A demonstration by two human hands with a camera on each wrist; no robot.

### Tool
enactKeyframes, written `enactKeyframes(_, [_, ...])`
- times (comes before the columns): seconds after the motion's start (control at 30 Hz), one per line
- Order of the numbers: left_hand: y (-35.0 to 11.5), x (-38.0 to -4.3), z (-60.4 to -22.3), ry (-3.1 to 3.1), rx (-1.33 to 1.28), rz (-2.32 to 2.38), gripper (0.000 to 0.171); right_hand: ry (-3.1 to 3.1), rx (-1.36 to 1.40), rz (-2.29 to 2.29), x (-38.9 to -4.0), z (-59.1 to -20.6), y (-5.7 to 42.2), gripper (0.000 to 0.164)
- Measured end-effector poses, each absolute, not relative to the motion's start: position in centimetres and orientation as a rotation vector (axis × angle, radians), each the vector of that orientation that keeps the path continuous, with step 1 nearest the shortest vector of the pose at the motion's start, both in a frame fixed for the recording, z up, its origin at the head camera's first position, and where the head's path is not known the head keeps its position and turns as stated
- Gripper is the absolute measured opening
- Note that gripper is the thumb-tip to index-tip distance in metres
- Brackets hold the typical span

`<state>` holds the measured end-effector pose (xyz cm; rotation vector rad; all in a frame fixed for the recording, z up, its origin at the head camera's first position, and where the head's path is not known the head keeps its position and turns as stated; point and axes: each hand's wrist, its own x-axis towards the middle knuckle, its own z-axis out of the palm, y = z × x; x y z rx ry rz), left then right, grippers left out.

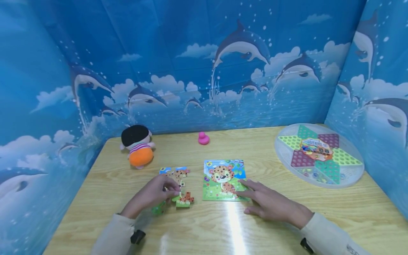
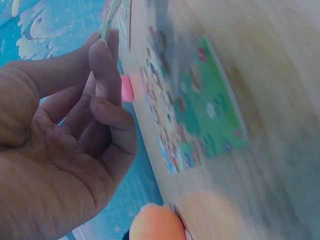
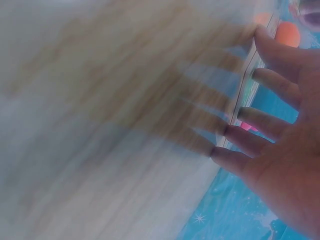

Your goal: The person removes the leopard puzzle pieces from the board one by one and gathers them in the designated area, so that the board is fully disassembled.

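Note:
My left hand [image 1: 160, 193] pinches a thin puzzle piece [image 2: 107, 25] between thumb and fingertips; in the left wrist view it shows mostly edge-on. Just below those fingertips in the head view is a part with spotted legs and green grass [image 1: 185, 200]. A puzzle with the same spotted cub [image 1: 176, 173] lies under and behind this hand, which covers much of it. To the right lies a square cub picture board [image 1: 210, 191]. My right hand [image 1: 271, 203], fingers spread and fairly straight, rests at the board's right edge and overlaps it in the head view.
A soft doll [image 1: 140, 156] with orange bottoms lies at the back left. A pink toy duck [image 1: 204, 139] stands near the table's back edge. On the right is a round game board [image 1: 287, 141] with coloured triangles. A dolphin-print curtain [image 1: 191, 117] encloses the table.

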<state>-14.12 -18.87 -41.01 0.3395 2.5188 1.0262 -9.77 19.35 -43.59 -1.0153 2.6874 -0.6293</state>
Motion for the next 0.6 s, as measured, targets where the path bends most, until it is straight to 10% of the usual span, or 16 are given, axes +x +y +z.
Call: enactKeyframes(0.6, [-20.5,-12.9,-41.6,2.539,0.230,0.894,0.010,2.684,-1.012,-0.637,-9.7,-43.5,19.3,0.055])
